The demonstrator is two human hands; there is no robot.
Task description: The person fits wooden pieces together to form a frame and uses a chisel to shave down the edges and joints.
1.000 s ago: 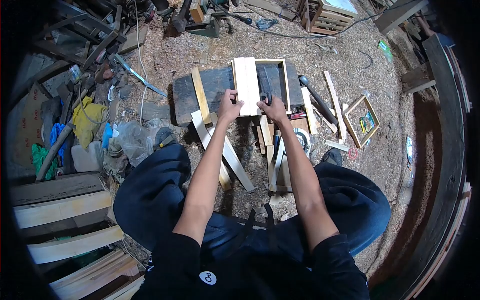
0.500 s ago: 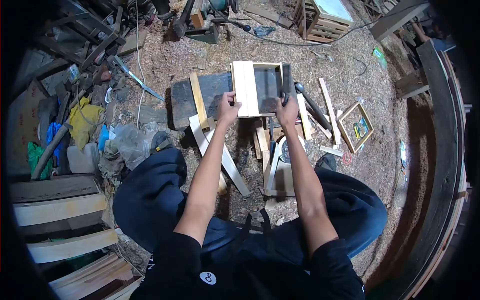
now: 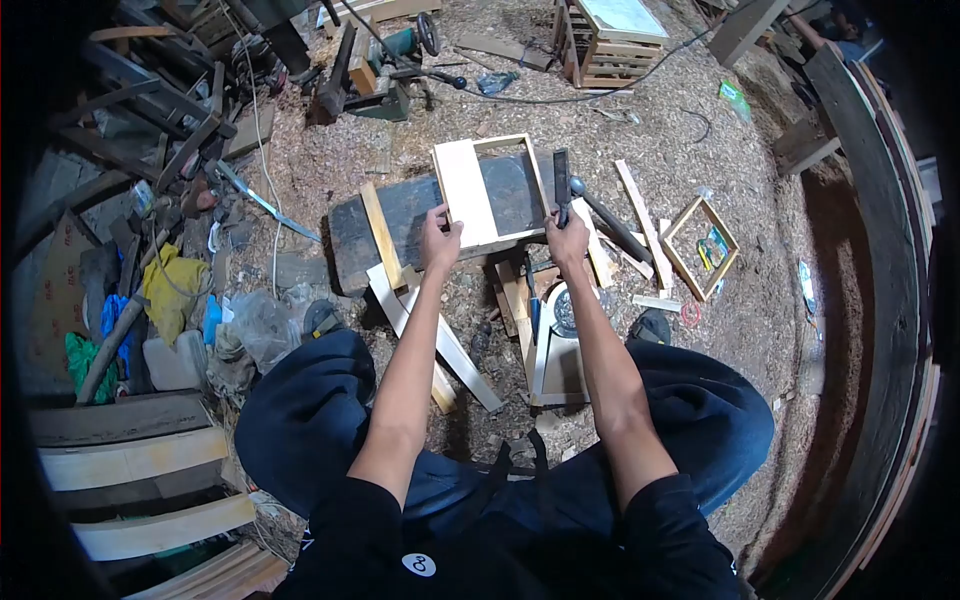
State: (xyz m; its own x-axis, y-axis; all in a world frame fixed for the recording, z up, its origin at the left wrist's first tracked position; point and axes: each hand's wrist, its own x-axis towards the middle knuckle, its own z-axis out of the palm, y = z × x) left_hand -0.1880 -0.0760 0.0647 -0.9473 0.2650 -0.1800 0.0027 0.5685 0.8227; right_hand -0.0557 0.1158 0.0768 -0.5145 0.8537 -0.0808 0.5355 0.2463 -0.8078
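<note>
My left hand (image 3: 441,242) is closed on the near left corner of a shallow wooden frame (image 3: 541,190). A pale board (image 3: 467,194) covers the frame's left part; the right part is open, showing the dark plank (image 3: 350,235) beneath. At the near right corner, my right hand (image 3: 567,240) wraps around a dark flat tool (image 3: 561,170) that points away from me; its exact kind is unclear. Just right of this hand lies a dark bar with a rounded metal end (image 3: 612,220). A narrow wood strip (image 3: 381,235) rests across the plank's left side.
Loose wood strips (image 3: 455,345) lie between my knees, beside a pale board with a round piece (image 3: 562,372). A small wooden frame (image 3: 703,250) sits to the right. A slatted crate (image 3: 610,60) stands farther back. Stacked boards (image 3: 140,460) are at lower left; wood shavings cover the ground.
The view has shifted. The frame has turned slightly and sits lower over the plank, with more of its open right part showing. Both hands keep their hold.
</note>
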